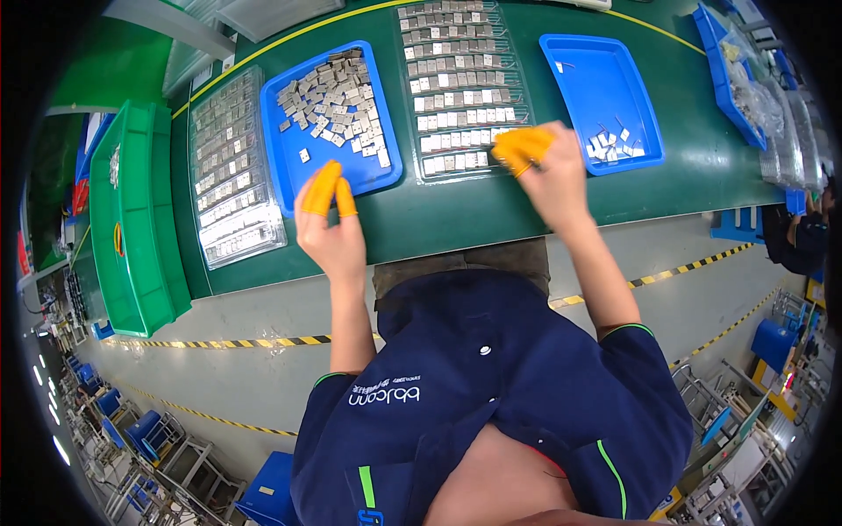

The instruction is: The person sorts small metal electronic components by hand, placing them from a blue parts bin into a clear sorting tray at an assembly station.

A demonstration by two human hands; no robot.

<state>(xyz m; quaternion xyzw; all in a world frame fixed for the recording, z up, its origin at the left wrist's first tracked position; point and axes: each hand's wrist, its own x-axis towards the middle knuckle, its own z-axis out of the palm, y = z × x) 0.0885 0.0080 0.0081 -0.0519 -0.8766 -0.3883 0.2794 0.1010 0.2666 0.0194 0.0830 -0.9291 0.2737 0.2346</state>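
Note:
Yellow finger cots cover the fingertips of both my hands. My left hand [331,232] is at the near edge of a blue tray [373,178], its cotted fingers stretched and slightly apart. Loose small silver-and-white metal connectors [338,101] fill much of that tray, with one lying apart near my fingers. My right hand [554,171] has its fingertips pressed together at the right end of the nearest row in a clear plastic tray [409,105]. Rows of similar connectors [456,118] stand in this tray. Whatever my right fingertips hold is hidden.
Another blue tray [605,105] on the right holds several small white pieces with thin wires. A filled clear tray [232,175] lies left, beside a green bin [136,219]. Bagged parts fill a blue container [732,79] at far right. Another person [794,237] is at the right edge.

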